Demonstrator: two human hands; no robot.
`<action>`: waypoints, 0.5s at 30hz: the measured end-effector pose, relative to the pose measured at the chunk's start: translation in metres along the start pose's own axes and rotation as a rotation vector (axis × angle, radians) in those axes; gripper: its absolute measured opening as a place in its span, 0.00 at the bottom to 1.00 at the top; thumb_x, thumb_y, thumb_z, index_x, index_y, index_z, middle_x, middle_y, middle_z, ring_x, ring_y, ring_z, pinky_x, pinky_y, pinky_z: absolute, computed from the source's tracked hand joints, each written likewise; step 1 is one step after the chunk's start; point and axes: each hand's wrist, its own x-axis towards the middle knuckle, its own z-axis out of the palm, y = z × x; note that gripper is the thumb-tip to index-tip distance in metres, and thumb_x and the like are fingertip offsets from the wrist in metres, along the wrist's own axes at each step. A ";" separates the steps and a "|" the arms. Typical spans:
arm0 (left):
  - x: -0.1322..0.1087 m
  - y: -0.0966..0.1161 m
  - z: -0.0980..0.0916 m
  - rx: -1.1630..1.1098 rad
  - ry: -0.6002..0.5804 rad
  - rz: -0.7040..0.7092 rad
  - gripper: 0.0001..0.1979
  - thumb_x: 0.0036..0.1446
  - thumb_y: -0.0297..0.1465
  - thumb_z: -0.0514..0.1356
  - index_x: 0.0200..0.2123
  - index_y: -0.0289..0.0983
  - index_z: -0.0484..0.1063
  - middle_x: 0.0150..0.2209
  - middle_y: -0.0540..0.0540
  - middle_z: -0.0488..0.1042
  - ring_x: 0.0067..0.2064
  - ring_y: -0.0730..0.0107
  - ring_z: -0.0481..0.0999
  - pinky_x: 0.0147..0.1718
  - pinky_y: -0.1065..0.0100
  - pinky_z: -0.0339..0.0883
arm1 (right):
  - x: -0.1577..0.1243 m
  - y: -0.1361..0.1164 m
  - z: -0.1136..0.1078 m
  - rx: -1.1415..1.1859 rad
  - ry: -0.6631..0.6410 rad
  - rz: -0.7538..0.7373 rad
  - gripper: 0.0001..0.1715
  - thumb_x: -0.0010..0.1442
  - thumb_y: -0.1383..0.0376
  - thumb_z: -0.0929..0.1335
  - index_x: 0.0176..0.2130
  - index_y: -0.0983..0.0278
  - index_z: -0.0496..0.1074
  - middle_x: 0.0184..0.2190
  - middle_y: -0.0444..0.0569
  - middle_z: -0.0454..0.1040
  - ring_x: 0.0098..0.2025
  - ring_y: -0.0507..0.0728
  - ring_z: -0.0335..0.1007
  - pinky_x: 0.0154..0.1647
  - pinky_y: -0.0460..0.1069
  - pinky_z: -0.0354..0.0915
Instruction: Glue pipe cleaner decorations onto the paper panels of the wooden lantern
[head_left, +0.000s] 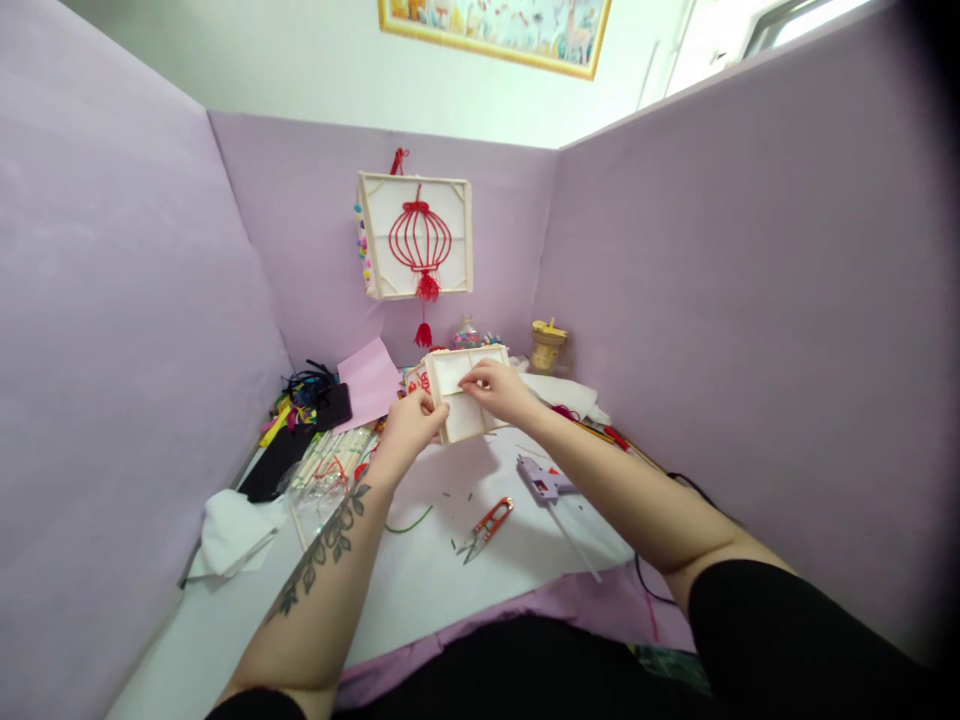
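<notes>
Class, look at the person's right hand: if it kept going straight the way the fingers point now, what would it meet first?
The right hand points left across the small lantern frame it already touches. Going on, it would probably meet the left hand gripping the frame's left edge, though depth is uncertain.

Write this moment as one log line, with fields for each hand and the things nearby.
left hand: holds lantern frame | right hand: fingers on frame's front | nearby: red snips, glue gun on table

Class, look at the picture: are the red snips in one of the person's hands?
No. The red snips lie on the white table, while both the left hand and right hand hold the small lantern frame.
</notes>
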 end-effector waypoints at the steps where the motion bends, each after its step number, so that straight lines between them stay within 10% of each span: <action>1: 0.000 0.000 0.000 0.001 -0.002 0.001 0.13 0.50 0.42 0.59 0.24 0.39 0.66 0.25 0.50 0.75 0.28 0.69 0.73 0.28 0.71 0.61 | -0.003 0.002 -0.007 0.049 0.026 0.040 0.11 0.58 0.69 0.65 0.36 0.64 0.78 0.33 0.49 0.75 0.33 0.52 0.67 0.37 0.48 0.62; 6: 0.001 0.001 -0.002 0.020 -0.008 0.005 0.13 0.50 0.42 0.59 0.24 0.39 0.66 0.25 0.50 0.75 0.29 0.68 0.74 0.29 0.70 0.62 | -0.052 0.024 -0.058 0.106 0.068 0.276 0.13 0.59 0.63 0.63 0.38 0.64 0.76 0.32 0.47 0.77 0.32 0.54 0.68 0.34 0.47 0.62; 11: 0.002 0.001 -0.001 0.032 -0.001 -0.002 0.13 0.49 0.43 0.59 0.25 0.39 0.67 0.24 0.50 0.75 0.30 0.66 0.75 0.28 0.70 0.62 | -0.129 0.054 -0.082 -0.212 -0.551 0.313 0.13 0.52 0.66 0.68 0.40 0.65 0.75 0.41 0.53 0.76 0.44 0.61 0.70 0.44 0.51 0.63; 15: 0.002 0.002 -0.002 0.012 -0.019 -0.043 0.13 0.49 0.43 0.59 0.25 0.39 0.67 0.24 0.49 0.75 0.29 0.66 0.76 0.28 0.70 0.62 | -0.154 0.067 -0.063 -0.342 -0.724 0.322 0.27 0.47 0.64 0.73 0.49 0.65 0.71 0.47 0.58 0.72 0.50 0.66 0.67 0.47 0.53 0.61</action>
